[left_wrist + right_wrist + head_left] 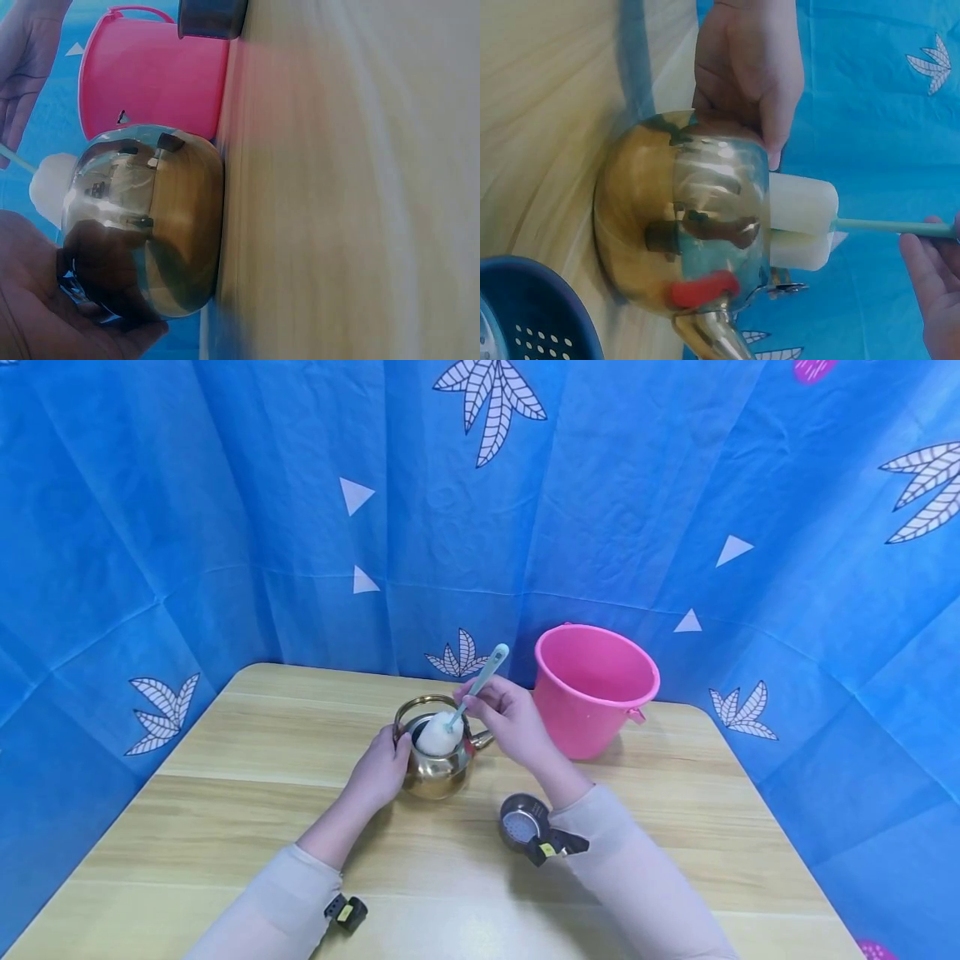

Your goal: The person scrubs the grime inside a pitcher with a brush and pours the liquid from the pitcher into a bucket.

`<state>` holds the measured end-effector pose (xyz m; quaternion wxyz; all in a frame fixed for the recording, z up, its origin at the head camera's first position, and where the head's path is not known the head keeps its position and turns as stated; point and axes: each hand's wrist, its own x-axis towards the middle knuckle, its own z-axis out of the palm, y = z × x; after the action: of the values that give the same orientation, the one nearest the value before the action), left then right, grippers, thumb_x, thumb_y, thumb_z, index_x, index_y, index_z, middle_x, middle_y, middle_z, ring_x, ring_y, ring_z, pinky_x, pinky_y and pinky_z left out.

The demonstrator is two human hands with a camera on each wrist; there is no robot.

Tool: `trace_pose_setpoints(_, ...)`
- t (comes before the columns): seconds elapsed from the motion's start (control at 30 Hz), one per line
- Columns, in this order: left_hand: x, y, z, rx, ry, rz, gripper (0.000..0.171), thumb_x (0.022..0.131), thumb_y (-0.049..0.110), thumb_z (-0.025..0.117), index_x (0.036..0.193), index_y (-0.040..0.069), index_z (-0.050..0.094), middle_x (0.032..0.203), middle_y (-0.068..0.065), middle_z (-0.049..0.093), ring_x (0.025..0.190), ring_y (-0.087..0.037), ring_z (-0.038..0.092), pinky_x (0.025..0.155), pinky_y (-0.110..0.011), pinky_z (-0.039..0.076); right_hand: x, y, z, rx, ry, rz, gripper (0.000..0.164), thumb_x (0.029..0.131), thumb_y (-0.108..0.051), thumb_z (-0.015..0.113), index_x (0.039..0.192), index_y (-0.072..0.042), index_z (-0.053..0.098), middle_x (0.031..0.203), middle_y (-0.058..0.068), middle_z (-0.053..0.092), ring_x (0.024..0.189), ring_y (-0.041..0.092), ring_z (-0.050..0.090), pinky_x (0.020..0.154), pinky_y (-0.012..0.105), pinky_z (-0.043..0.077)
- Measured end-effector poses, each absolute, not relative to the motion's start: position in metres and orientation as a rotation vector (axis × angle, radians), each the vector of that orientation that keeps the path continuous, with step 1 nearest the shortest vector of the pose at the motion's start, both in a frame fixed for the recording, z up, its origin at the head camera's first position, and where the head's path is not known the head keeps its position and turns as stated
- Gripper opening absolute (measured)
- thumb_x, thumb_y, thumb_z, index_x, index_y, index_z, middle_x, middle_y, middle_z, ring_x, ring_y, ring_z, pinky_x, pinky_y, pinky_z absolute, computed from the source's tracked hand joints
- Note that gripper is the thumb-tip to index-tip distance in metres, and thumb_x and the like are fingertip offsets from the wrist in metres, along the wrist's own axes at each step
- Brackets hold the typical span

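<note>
A shiny gold teapot (437,779) stands lidless on the table, its ring-like handle (424,699) raised and its spout (482,739) pointing right. My left hand (380,770) grips the pot's left side, thumb up by the rim. Between thumb and fingers, my right hand (512,717) pinches the pale green stick of a sponge brush (437,739). The brush's white sponge head (804,204) sits partly in the pot's mouth, its upper part sticking out; the lower end is hidden inside. In the left wrist view the pot's curved wall (150,225) mirrors the surroundings.
Behind my right hand stands a pink bucket (581,727). A dark metal strainer cup (517,818) with a perforated bottom rests under my right forearm, near the strap on that wrist. Blue patterned curtain (465,527) hangs around the wooden table (247,760).
</note>
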<state>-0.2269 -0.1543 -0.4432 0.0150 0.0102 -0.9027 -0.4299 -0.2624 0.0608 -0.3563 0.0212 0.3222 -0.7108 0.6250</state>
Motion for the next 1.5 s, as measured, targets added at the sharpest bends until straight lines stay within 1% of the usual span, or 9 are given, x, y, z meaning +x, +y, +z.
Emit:
trace_pose_setpoints(0.1, -0.226, -0.154, -0.443, 0.039, -2.803, -1.345, 0.060, 0.109, 0.034, 0.029, 0.148, -0.012, 0.030, 0.147, -0.034, 0.039, 0.138, -0.048, 0.037, 0.115, -0.058, 0.030, -0.263, 0.060, -0.358, 0.982, -2.236, 1.923, 0.016, 0.096, 0.005, 0.060, 0.111, 0.008, 0.064, 0.113, 0.027, 0.069, 0.107, 0.043, 0.067, 0.091, 0.038, 0.057)
trace_pose_setpoints(0.23, -0.226, -0.155, -0.443, 0.031, -2.791, -1.361, 0.059, 0.109, 0.033, 0.030, 0.147, -0.012, 0.031, 0.148, -0.033, 0.039, 0.139, -0.048, 0.037, 0.115, -0.058, 0.030, -0.261, 0.057, -0.359, 0.974, -2.275, 1.900, 0.018, 0.096, 0.007, 0.059, 0.113, 0.009, 0.063, 0.114, 0.027, 0.068, 0.108, 0.043, 0.066, 0.089, 0.033, 0.057)
trace_pose_setpoints(0.53, -0.226, -0.156, -0.443, 0.019, -2.797, -1.367, 0.059, 0.109, 0.032, 0.028, 0.148, -0.012, 0.029, 0.149, -0.034, 0.037, 0.140, -0.048, 0.035, 0.115, -0.058, 0.028, -0.243, 0.049, -0.340, 0.992, -2.290, 1.816, 0.014, 0.095, 0.010, 0.059, 0.108, 0.012, 0.063, 0.108, 0.029, 0.069, 0.102, 0.046, 0.067, 0.085, 0.032, 0.059)
trace_pose_setpoints(0.97, -0.227, -0.156, -0.444, 0.030, -2.777, -1.404, 0.059, 0.109, 0.033, 0.029, 0.148, -0.012, 0.030, 0.147, -0.035, 0.039, 0.138, -0.049, 0.037, 0.115, -0.058, 0.029, -0.250, 0.046, -0.350, 0.978, -2.353, 1.745, 0.014, 0.095, 0.008, 0.060, 0.108, 0.010, 0.065, 0.110, 0.027, 0.070, 0.100, 0.043, 0.069, 0.082, 0.031, 0.059)
trace_pose_setpoints(1.1, -0.228, -0.155, -0.444, 0.036, -2.775, -1.409, 0.060, 0.109, 0.033, 0.028, 0.148, -0.011, 0.030, 0.147, -0.034, 0.039, 0.138, -0.049, 0.037, 0.115, -0.058, 0.029, -0.262, 0.046, -0.368, 0.960, -2.356, 1.734, 0.013, 0.095, 0.004, 0.063, 0.108, 0.005, 0.067, 0.108, 0.021, 0.072, 0.092, 0.040, 0.070, 0.074, 0.039, 0.060)
trace_pose_setpoints(1.2, -0.228, -0.155, -0.445, 0.042, -2.777, -1.404, 0.060, 0.109, 0.034, 0.028, 0.148, -0.011, 0.030, 0.147, -0.034, 0.039, 0.138, -0.049, 0.037, 0.115, -0.058, 0.029, -0.263, 0.046, -0.373, 0.976, -2.347, 1.744, 0.013, 0.095, 0.002, 0.064, 0.107, 0.001, 0.068, 0.107, 0.020, 0.073, 0.078, 0.038, 0.068, 0.061, 0.043, 0.058)
trace_pose_setpoints(1.33, -0.228, -0.155, -0.444, 0.044, -2.783, -1.400, 0.059, 0.109, 0.033, 0.028, 0.148, -0.011, 0.031, 0.148, -0.034, 0.039, 0.138, -0.049, 0.037, 0.115, -0.059, 0.029, -0.263, 0.046, -0.375, 1.025, -2.335, 1.731, 0.013, 0.096, 0.000, 0.064, 0.108, -0.001, 0.069, 0.106, 0.020, 0.073, 0.055, 0.027, 0.059, 0.045, 0.035, 0.050)
trace_pose_setpoints(1.4, -0.227, -0.155, -0.443, 0.047, -2.784, -1.398, 0.059, 0.109, 0.033, 0.028, 0.148, -0.011, 0.031, 0.148, -0.034, 0.039, 0.138, -0.049, 0.037, 0.114, -0.059, 0.029, -0.262, 0.046, -0.376, 1.041, -2.337, 1.715, 0.013, 0.096, 0.000, 0.064, 0.108, -0.002, 0.069, 0.103, 0.021, 0.073, 0.050, 0.023, 0.056, 0.043, 0.029, 0.047)
trace_pose_setpoints(1.5, -0.227, -0.155, -0.443, 0.052, -2.786, -1.391, 0.059, 0.109, 0.033, 0.028, 0.148, -0.011, 0.031, 0.148, -0.034, 0.039, 0.137, -0.049, 0.038, 0.114, -0.059, 0.030, -0.261, 0.045, -0.377, 1.030, -2.355, 1.701, 0.014, 0.096, 0.000, 0.064, 0.109, -0.002, 0.069, 0.100, 0.020, 0.073, 0.049, 0.028, 0.054, 0.043, 0.026, 0.045)
